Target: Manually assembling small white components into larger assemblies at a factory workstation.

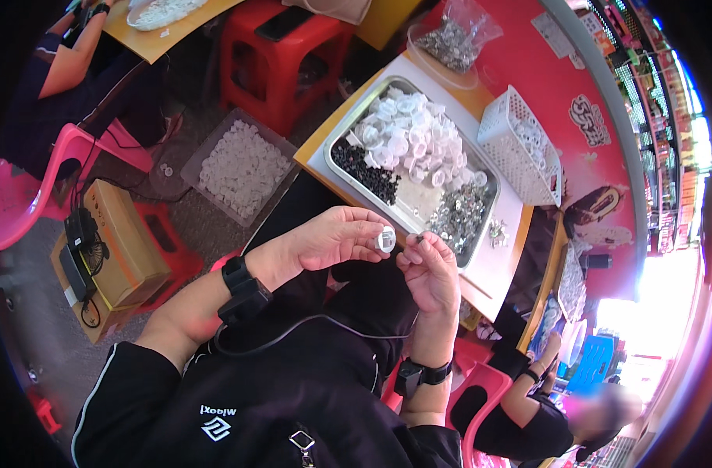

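My left hand (342,238) grips a small white round plastic piece (385,239) between thumb and fingers, its hollow side facing my right hand. Close beside it, my right hand (431,273) pinches a tiny dark part (420,239), too small to name. The two pieces are apart. Just beyond both hands lies a metal tray (348,181) with a heap of similar white plastic pieces (418,132), a pile of small black parts (363,171) and a pile of shiny metal parts (459,214).
A white perforated basket (520,148) and a clear bag of metal parts (449,43) stand past the tray. On the floor at left sits a bin of white pieces (243,168). Nearby are a red stool (282,54), a cardboard box (122,242) and two other people.
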The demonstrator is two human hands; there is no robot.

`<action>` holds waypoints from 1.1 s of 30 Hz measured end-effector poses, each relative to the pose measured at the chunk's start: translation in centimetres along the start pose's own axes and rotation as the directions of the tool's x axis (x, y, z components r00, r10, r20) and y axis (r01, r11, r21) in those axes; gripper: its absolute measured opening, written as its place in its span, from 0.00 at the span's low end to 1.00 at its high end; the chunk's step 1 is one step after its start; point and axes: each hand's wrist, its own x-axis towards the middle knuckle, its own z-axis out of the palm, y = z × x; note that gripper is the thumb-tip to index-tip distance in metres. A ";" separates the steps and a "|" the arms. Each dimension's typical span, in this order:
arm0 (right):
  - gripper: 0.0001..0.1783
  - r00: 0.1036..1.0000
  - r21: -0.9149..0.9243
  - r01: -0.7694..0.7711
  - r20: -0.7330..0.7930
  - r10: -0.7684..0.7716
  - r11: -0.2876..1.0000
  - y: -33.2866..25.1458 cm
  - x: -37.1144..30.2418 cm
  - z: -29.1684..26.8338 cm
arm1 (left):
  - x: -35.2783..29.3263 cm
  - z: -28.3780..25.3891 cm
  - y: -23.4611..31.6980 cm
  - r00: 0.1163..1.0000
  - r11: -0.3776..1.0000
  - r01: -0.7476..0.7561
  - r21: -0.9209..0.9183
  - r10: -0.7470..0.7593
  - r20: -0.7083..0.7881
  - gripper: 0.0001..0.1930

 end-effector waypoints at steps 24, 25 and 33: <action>0.07 0.905 -0.949 0.287 0.223 -0.361 0.133 0.3 -1.8 2.7 | -0.2 0.2 -0.9 0.993 0.991 0.121 0.051 -0.121 0.002 0.14; 0.07 0.905 -0.948 0.289 0.226 -0.360 0.131 0.3 -1.8 2.7 | -0.2 0.2 -0.9 0.992 0.990 0.123 0.064 -0.124 0.003 0.14; 0.07 0.894 -0.955 0.293 0.259 -0.365 0.041 0.5 -1.8 3.0 | -0.1 -0.4 -1.2 0.994 0.990 0.111 0.084 -0.112 0.009 0.13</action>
